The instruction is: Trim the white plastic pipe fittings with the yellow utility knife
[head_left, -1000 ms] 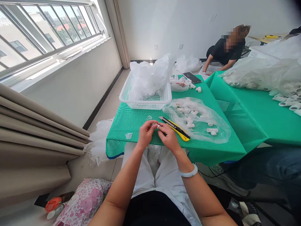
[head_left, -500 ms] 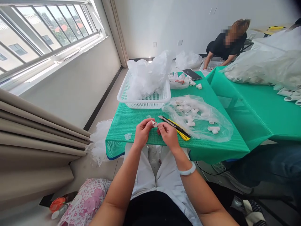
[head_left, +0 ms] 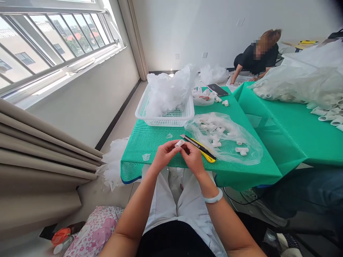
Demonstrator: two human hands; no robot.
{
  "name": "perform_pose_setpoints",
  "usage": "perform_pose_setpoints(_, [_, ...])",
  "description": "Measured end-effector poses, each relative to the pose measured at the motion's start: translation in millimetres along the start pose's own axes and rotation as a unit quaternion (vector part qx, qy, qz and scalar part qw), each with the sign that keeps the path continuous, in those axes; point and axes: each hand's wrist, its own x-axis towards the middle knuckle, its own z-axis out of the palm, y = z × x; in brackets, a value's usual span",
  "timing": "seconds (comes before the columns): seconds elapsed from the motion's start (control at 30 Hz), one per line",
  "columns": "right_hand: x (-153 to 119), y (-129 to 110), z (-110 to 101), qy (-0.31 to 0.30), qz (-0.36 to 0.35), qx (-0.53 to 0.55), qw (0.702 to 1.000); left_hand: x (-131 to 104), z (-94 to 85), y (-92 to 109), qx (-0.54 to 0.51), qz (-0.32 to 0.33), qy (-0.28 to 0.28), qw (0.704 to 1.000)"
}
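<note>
A small white plastic pipe fitting (head_left: 179, 143) sits in the fingertips of both hands, just above the near edge of the table. My left hand (head_left: 164, 155) pinches it from the left. My right hand (head_left: 193, 157) has its thumb and fingers closed on it from the right. A utility knife (head_left: 198, 147) with a yellow and black handle lies just beyond my right hand, blade towards the left. Right of the knife, a clear plastic bag (head_left: 252, 157) holds several white pipe fittings, some of them tee-shaped (head_left: 242, 151).
A white basket (head_left: 166, 121) heaped with plastic film (head_left: 171, 89) stands at the back left of the green-covered table (head_left: 139, 142). Small film scraps (head_left: 146, 157) lie nearby. Behind are a tablet (head_left: 217, 89) and more fittings (head_left: 225, 103). A co-worker (head_left: 257, 57) bends over a basket.
The fitting has turned in my fingers, its open end no longer facing me. My hands have come closer together, with my right fingertips now up against the fitting. The camera view has shifted slightly.
</note>
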Motion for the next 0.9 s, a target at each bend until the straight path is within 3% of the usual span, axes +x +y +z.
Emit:
perform_pose_setpoints(0.2, [-5.2,-0.1,3.4,0.039,-0.041,-0.039,0.998,-2.8,-11.2,0.6,-0.033,0.004,-0.006,0.999])
perform_pose_setpoints(0.37, [-7.8,0.5,1.4,0.066,-0.174,-0.093,0.978,-4.4,-13.1,-3.8,-0.044,0.021,-0.013,0.999])
perform_pose_setpoints(0.47, [-8.0,3.5,2.0,0.051,-0.193,-0.142,0.97,-4.9,-13.3,-5.0,-0.021,0.053,-0.022,0.998])
perform_pose_setpoints(0.67, [-10.6,7.0,11.6,0.041,-0.122,-0.134,0.983,-4.9,-13.0,-11.6,0.091,0.135,-0.012,0.987])
perform_pose_setpoints(0.83, [-9.3,-1.1,2.1,-0.066,0.042,0.022,0.997,-4.0,-9.5,-15.9,0.181,0.168,0.013,0.969])
perform_pose_setpoints(0.9, [-8.5,-9.0,-7.2,-0.064,0.074,0.075,0.992,-3.7,-9.1,-16.2,0.158,0.156,0.021,0.975])
